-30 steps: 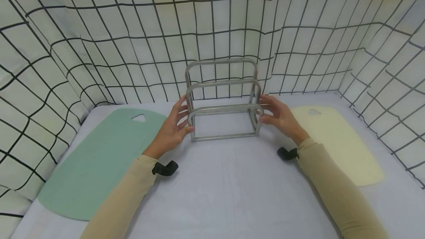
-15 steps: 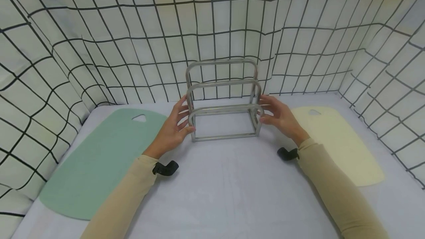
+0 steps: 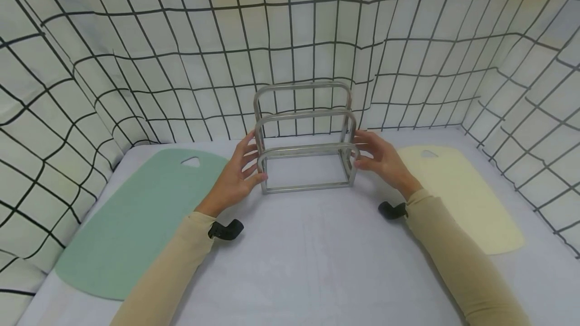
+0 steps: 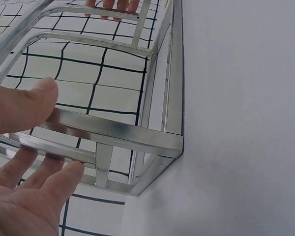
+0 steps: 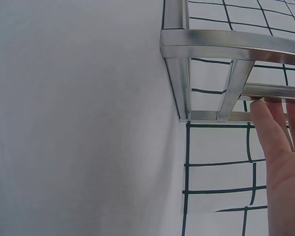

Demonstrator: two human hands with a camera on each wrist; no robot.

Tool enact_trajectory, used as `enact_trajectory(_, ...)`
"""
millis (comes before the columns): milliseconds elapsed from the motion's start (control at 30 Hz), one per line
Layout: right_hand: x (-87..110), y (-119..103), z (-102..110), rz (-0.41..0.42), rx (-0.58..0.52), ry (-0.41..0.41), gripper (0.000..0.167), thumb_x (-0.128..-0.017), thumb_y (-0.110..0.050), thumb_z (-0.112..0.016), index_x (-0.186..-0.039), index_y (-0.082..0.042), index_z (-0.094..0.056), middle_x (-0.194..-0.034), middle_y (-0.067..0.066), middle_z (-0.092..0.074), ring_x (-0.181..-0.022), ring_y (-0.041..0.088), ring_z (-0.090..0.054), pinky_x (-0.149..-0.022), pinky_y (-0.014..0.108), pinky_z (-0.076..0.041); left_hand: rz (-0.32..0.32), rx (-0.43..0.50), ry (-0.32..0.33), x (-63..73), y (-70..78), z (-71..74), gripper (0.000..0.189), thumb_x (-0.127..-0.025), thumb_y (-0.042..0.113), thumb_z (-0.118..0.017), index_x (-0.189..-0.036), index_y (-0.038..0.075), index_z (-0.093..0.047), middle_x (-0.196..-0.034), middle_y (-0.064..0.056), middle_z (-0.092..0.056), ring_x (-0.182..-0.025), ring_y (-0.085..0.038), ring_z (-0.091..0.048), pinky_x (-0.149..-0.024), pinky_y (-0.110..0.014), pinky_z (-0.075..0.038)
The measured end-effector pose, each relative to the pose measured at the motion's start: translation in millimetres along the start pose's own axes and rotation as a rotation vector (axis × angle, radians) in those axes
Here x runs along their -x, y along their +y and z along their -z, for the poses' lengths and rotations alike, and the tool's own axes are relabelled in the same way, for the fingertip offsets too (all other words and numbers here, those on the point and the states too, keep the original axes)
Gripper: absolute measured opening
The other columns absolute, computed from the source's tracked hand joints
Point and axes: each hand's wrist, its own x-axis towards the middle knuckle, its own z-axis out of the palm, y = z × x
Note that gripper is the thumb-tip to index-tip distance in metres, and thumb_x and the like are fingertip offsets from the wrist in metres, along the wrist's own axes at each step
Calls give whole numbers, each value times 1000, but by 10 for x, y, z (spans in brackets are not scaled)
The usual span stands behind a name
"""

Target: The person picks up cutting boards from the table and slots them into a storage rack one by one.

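A silver metal rack (image 3: 308, 150) with three upright hoops stands on the white tabletop, near the grid backdrop. My left hand (image 3: 233, 180) holds its left side, thumb on the front post and fingers behind. On the opposite side, my right hand (image 3: 382, 161) grips the rack the same way. In the left wrist view, the thumb lies over one bar of the rack (image 4: 113, 130) while the fingers of the left hand (image 4: 34, 201) touch another bar. Fingertips of the right hand (image 5: 287, 172) touch a bar of the rack (image 5: 226, 46) in the right wrist view; its thumb is out of frame.
A green cutting board (image 3: 136, 225) lies flat on the left of the tabletop (image 3: 326, 260), partly under the left forearm. To the right lies a cream cutting board (image 3: 471, 200), partly covered by the right forearm. White walls with a black grid (image 3: 312, 44) enclose the back and sides.
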Motion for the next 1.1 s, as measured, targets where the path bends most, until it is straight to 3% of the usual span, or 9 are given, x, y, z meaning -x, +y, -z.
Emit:
enact_trajectory(100,1,-14,0,-1,-14,-2,73,-93,-3,-69,-158,-14,-39,-155,17,-50,-146,40,-48,-119,59,-43,0,4,0,-1,10,5,107,-92,-4,-73,-165,41,-9,-165,-14,-33,-155,-36,-37,-121,-51,-40)
enact_trajectory(267,24,-33,8,-2,-29,4,73,-92,-3,-71,-157,-14,-40,-153,17,-51,-145,40,-50,-113,28,-50,6,12,-1,5,7,7,107,-91,-2,-74,-164,42,-10,-165,-14,-32,-155,-36,-38,-121,-49,-41)
enact_trajectory(333,28,-31,15,7,-43,13,73,-91,-3,-72,-157,-13,-41,-152,18,-51,-143,38,-51,-110,22,-50,10,10,-2,9,5,9,107,-91,1,-76,-164,43,-9,-165,-14,-32,-155,-36,-39,-120,-48,-41)
enact_trajectory(500,20,-35,33,54,-107,56,74,-89,1,-76,-154,-7,-43,-149,20,-52,-137,27,-56,-115,33,-51,13,14,1,11,0,27,108,-90,8,-79,-165,40,-9,-164,-16,-32,-154,-37,-40,-121,-49,-42)
enact_trajectory(733,10,-64,36,84,-127,89,75,-88,1,-76,-154,-2,-41,-146,22,-52,-135,31,-55,-115,43,-51,30,-18,23,57,15,77,104,-91,15,-80,-166,33,-10,-162,-16,-35,-152,-41,-40,-120,-57,-41)
enact_trajectory(967,15,-101,47,119,-84,138,70,-90,0,-74,-153,-3,-43,-147,26,-50,-132,32,-56,-109,27,-54,54,-32,48,98,33,151,100,-91,21,-80,-164,38,-14,-162,-15,-36,-152,-39,-41,-121,-57,-41)
enact_trajectory(1100,24,-143,40,126,-68,187,67,-91,-2,-73,-152,-5,-45,-143,22,-54,-121,19,-61,-102,17,-54,74,-50,53,124,58,207,99,-92,26,-80,-164,40,-14,-162,-15,-37,-151,-38,-42,-122,-56,-40)
